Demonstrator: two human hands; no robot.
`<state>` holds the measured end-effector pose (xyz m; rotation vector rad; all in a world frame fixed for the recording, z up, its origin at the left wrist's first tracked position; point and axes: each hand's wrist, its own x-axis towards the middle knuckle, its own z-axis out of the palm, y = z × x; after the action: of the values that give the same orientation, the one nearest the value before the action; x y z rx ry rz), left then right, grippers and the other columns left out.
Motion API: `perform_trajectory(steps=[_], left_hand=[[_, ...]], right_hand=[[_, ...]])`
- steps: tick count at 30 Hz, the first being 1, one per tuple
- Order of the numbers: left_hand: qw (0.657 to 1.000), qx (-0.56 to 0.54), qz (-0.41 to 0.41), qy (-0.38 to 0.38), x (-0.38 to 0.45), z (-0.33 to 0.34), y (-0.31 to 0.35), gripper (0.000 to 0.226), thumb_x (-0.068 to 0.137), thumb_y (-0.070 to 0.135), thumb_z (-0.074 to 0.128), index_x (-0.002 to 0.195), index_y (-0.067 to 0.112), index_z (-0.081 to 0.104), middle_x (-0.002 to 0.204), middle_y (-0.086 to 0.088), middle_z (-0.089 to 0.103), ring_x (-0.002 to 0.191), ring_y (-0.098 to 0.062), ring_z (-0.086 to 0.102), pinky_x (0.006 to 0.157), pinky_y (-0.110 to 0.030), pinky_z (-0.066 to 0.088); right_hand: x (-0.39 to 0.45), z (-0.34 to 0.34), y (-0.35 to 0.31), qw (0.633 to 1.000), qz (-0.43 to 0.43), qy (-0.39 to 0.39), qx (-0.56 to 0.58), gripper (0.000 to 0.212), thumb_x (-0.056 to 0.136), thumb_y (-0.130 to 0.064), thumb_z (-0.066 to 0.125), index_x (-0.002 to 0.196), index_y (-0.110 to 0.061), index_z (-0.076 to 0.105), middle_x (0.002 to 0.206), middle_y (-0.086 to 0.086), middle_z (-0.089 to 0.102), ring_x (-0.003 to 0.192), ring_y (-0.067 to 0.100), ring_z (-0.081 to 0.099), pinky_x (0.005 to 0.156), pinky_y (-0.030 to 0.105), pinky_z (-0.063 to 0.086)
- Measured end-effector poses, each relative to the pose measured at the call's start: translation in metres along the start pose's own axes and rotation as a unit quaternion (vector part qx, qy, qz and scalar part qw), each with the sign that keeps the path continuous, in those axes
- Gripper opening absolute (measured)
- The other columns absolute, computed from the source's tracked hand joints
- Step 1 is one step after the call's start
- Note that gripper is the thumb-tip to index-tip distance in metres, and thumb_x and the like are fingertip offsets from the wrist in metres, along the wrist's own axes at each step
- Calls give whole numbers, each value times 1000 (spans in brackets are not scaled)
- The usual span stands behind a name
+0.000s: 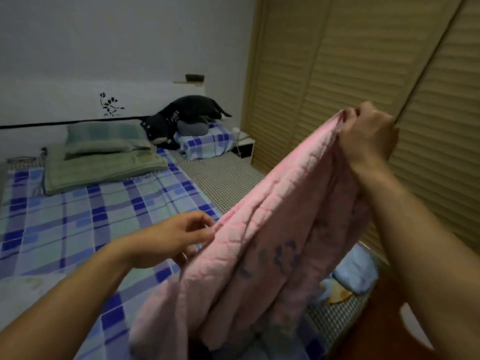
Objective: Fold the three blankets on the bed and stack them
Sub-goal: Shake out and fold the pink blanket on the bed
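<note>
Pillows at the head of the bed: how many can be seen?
2. A green pillow lies on the folded green blanket at left; a blue plaid pillow lies at right, under the dark plush toy. Others may be hidden.

Bed (65, 216) w/ blue plaid sheet, folded green blanket (104, 167), plaid pillow (205, 142)
</note>
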<state>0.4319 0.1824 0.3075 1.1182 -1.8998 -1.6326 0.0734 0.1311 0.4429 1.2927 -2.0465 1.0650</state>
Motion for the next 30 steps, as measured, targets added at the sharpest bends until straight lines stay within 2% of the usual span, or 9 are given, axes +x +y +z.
perform_trajectory(steps=[4, 9, 14, 16, 19, 21, 24, 26, 30], left_hand=[[996, 36, 0, -78, -7, 38, -29, 23, 95, 36, 65, 112, 22, 64, 107, 0, 69, 87, -21, 67, 74, -37, 55], [985, -8, -43, 166, -11, 116, -76, 26, 93, 55, 57, 85, 31, 60, 80, 13, 66, 68, -4, 57, 71, -37, 52], [951, -35, 87, 294, -27, 67, -21, 27, 91, 48, 65, 87, 22, 64, 80, 2, 67, 70, -12, 59, 70, -41, 51], [960, -107, 111, 235, -39, 39, 9, 23, 90, 37, 63, 92, 14, 63, 78, -2, 64, 64, -16, 55, 57, -33, 48], [988, -149, -14, 38, -42, 22, 13, 21, 94, 29, 62, 105, 11, 61, 83, -8, 63, 62, -20, 51, 51, -30, 41], [997, -9, -75, 11, -32, 32, -10, 17, 97, 32, 63, 107, 18, 64, 91, -9, 69, 68, -15, 60, 59, -33, 49], [957, 258, -52, 124, -8, 61, -46, 27, 87, 45, 63, 110, 32, 66, 97, 11, 71, 83, -6, 65, 76, -32, 55], [916, 352, -49, 187, -3, 73, -53, 32, 88, 52, 57, 116, 39, 60, 100, 11, 59, 85, -10, 56, 75, -29, 48], [877, 461, -5, 136, -26, 89, -61, 37, 84, 71, 48, 98, 36, 49, 105, 15, 53, 102, -12, 44, 90, -35, 41]], right_hand=[[-18, 23, -29, 986, -144, -73, -51, 33, 99, -37, 47, 101, -7, 62, 96, 28, 68, 87, 48, 64, 65, 41, 43], [-32, 38, -16, 980, -150, -101, -85, 33, 100, -35, 46, 100, -6, 62, 97, 27, 68, 89, 47, 64, 68, 41, 47], [-8, 26, -18, 998, -5, -49, -26, 37, 99, -38, 46, 108, -7, 64, 107, 27, 67, 99, 45, 64, 78, 44, 50], [6, 21, -24, 999, 41, -28, 11, 37, 99, -38, 46, 110, -9, 65, 111, 24, 68, 103, 42, 64, 81, 42, 50], [11, 25, -33, 997, 49, -37, 43, 36, 98, -40, 49, 110, -11, 65, 112, 22, 68, 104, 41, 63, 82, 42, 49], [8, 30, -37, 996, 46, -43, 65, 36, 97, -41, 50, 110, -11, 66, 111, 21, 69, 103, 41, 63, 81, 42, 49], [1, 32, -49, 994, 37, -33, 93, 35, 97, -41, 51, 107, -12, 67, 108, 20, 70, 102, 40, 64, 79, 40, 48], [-2, 34, -59, 994, 34, -29, 103, 35, 96, -42, 51, 106, -13, 67, 108, 19, 70, 101, 39, 64, 79, 38, 48], [-4, 38, -66, 991, 49, -38, 116, 34, 96, -42, 52, 105, -14, 68, 108, 16, 71, 101, 36, 64, 78, 36, 48]])
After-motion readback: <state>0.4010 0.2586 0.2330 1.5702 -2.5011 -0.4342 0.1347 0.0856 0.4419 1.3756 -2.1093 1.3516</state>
